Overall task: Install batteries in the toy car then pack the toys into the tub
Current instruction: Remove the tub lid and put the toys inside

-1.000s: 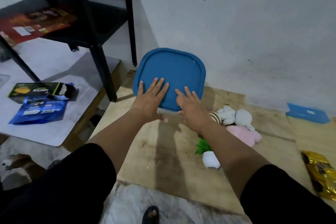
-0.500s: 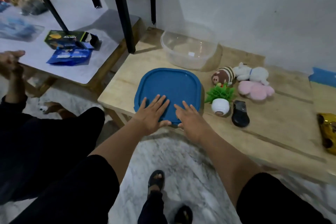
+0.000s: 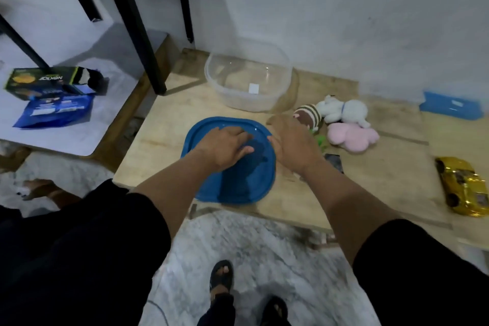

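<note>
Tabletop [image 3: 164,137]: tub [image 3: 248,82], seemingly empty.

Both hands, left [image 3: 225,145] and right [image 3: 293,144], hover over the blue lid [image 3: 238,182] before the clear tub [image 3: 248,79].

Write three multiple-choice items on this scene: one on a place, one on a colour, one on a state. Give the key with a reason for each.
1. Where does the blue lid lie?
A. On the clear tub
B. Flat on the wooden table, nearer the person than the tub
C. On the floor

2. What colour is the toy car?
A. Gold
B. Red
C. Green

3. What is in the clear tub?
A. The plush toys
B. The toy car
C. No toy

Key: 1 B, the lid rests on the wooden table under the left hand, with the tub beyond it by the wall. 2 A, the car at the table's right edge is shiny gold. 3 C, the tub is open and holds no toy; the pink plush and white plush lie beside it.
</note>
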`<state>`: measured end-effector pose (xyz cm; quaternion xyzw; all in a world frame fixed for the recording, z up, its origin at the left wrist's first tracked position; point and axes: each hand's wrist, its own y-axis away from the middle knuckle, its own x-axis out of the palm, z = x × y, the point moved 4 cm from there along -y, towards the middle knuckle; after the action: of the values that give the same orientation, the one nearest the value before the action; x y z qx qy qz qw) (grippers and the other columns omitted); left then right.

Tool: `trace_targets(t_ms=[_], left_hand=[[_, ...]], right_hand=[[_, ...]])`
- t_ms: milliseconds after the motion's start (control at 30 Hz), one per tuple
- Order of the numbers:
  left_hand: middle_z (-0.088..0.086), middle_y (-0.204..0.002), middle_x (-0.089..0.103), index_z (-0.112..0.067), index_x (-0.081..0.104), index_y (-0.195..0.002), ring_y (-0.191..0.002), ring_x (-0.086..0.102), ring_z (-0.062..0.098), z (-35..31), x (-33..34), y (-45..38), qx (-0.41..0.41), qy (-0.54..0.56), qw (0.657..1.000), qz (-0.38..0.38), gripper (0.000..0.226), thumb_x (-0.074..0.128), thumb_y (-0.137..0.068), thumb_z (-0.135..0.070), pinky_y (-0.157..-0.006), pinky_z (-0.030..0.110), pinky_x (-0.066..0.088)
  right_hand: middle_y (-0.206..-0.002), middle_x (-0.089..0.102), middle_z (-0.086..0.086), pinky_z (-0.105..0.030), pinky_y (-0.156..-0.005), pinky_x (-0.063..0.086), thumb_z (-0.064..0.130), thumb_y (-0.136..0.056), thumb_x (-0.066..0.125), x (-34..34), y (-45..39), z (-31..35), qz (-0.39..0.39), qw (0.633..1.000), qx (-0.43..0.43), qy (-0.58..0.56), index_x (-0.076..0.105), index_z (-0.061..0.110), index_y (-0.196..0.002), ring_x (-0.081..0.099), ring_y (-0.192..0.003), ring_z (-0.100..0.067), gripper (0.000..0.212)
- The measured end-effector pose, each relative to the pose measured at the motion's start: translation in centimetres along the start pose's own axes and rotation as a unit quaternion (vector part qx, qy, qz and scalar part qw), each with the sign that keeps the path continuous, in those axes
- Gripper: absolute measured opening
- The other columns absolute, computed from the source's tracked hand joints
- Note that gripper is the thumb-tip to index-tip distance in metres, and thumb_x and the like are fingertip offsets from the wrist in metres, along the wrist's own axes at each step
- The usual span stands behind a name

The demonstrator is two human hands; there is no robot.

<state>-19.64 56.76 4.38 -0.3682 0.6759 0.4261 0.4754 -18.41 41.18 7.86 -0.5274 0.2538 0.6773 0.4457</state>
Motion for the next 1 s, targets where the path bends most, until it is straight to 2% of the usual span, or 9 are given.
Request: trace_targets(t_ms=[100, 233, 367, 467, 533, 633, 767, 867, 1000], left_hand=[[0.006, -0.139, 0.045, -0.018, 0.040, -0.140, -0.126, 0.044, 0.026, -3.9, -2.6, -4.5, 0.057, 0.055, 0.994, -0.069, 0.047, 0.037, -0.098, -0.040, -0.099, 0.040, 0.039], [0.008, -0.148, 0.032, -0.024, 0.026, -0.147, -0.133, 0.034, 0.029, -8.2, -3.1, -10.8, 0.005, 0.108, 0.994, -0.027, 0.057, 0.045, -0.095, -0.040, -0.105, 0.041, 0.035], [0.014, -0.155, 0.015, -0.030, 0.008, -0.150, -0.138, 0.025, 0.035, -10.1, -1.5, -15.5, -0.067, 0.081, 0.992, 0.067, 0.071, 0.048, -0.093, -0.044, -0.110, 0.043, 0.029], [0.014, -0.144, 0.034, -0.024, 0.015, -0.150, -0.128, 0.042, 0.035, -10.9, -0.6, -18.1, -0.090, 0.093, 0.984, 0.121, 0.067, 0.051, -0.093, -0.032, -0.101, 0.041, 0.041], [0.012, -0.138, 0.043, -0.018, 0.010, -0.150, -0.119, 0.049, 0.032, -11.6, -0.5, -19.3, -0.082, 0.068, 0.984, 0.143, 0.073, 0.051, -0.092, -0.030, -0.096, 0.038, 0.043], [0.013, -0.134, 0.049, -0.019, 0.009, -0.150, -0.115, 0.052, 0.030, -11.9, -0.9, -20.8, -0.082, 0.047, 0.984, 0.154, 0.077, 0.055, -0.089, -0.029, -0.092, 0.035, 0.042], [0.012, -0.139, 0.047, -0.022, 0.012, -0.150, -0.122, 0.047, 0.027, -12.0, -1.2, -21.2, -0.105, 0.049, 0.980, 0.159, 0.069, 0.052, -0.094, -0.026, -0.098, 0.031, 0.038], [0.013, -0.147, 0.038, -0.024, 0.006, -0.151, -0.130, 0.041, 0.030, -11.5, -1.9, -21.0, -0.150, 0.110, 0.971, 0.148, 0.071, 0.048, -0.095, -0.029, -0.104, 0.031, 0.033], [0.011, -0.150, 0.036, -0.029, 0.009, -0.151, -0.133, 0.038, 0.029, -10.1, -5.6, -21.3, -0.173, 0.156, 0.970, 0.071, 0.067, 0.046, -0.095, -0.029, -0.106, 0.028, 0.031]], right_hand=[[-0.141, 0.039, -0.016, -0.050, -0.093, 0.039, 0.021, -0.085, 0.059, -2.9, -0.8, -5.1, -0.038, 0.992, 0.100, 0.073, 0.045, 0.017, -0.134, 0.040, -0.126, -0.037, 0.051], [-0.157, -0.009, -0.007, -0.057, -0.106, 0.027, 0.036, -0.080, 0.067, -4.6, -0.2, -12.8, 0.073, 0.961, 0.248, 0.095, 0.012, 0.044, -0.144, 0.004, -0.143, -0.036, 0.085], [-0.152, -0.029, -0.007, -0.057, -0.109, 0.027, 0.038, -0.066, 0.079, -3.4, -0.8, -18.6, 0.164, 0.943, 0.281, 0.077, -0.008, 0.054, -0.140, -0.005, -0.142, -0.043, 0.115], [-0.149, -0.034, -0.016, -0.051, -0.116, 0.014, 0.044, -0.060, 0.082, -2.2, -2.1, -21.1, 0.250, 0.931, 0.255, 0.070, -0.017, 0.052, -0.139, -0.018, -0.142, -0.039, 0.127], [-0.149, -0.034, -0.016, -0.052, -0.116, 0.016, 0.044, -0.060, 0.082, -1.6, -3.0, -22.2, 0.284, 0.924, 0.251, 0.044, -0.016, 0.051, -0.140, -0.021, -0.140, -0.040, 0.127], [-0.151, -0.029, -0.016, -0.047, -0.111, 0.029, 0.039, -0.068, 0.078, -0.6, -4.3, -23.5, 0.294, 0.924, 0.243, 0.016, -0.010, 0.044, -0.144, -0.008, -0.143, -0.040, 0.117], [-0.153, -0.011, -0.013, -0.040, -0.097, 0.042, 0.022, -0.076, 0.070, -0.6, -4.9, -24.5, 0.242, 0.940, 0.241, -0.024, 0.007, 0.041, -0.146, 0.022, -0.137, -0.040, 0.096], [-0.148, 0.010, -0.012, -0.033, -0.087, 0.041, 0.020, -0.080, 0.066, -1.6, -5.3, -24.8, 0.208, 0.951, 0.227, -0.015, 0.022, 0.033, -0.143, 0.036, -0.125, -0.037, 0.079], [-0.141, 0.019, -0.014, -0.034, -0.085, 0.043, 0.023, -0.076, 0.066, -4.3, -8.1, -23.9, 0.170, 0.961, 0.216, 0.001, 0.028, 0.028, -0.140, 0.050, -0.110, -0.039, 0.075]])
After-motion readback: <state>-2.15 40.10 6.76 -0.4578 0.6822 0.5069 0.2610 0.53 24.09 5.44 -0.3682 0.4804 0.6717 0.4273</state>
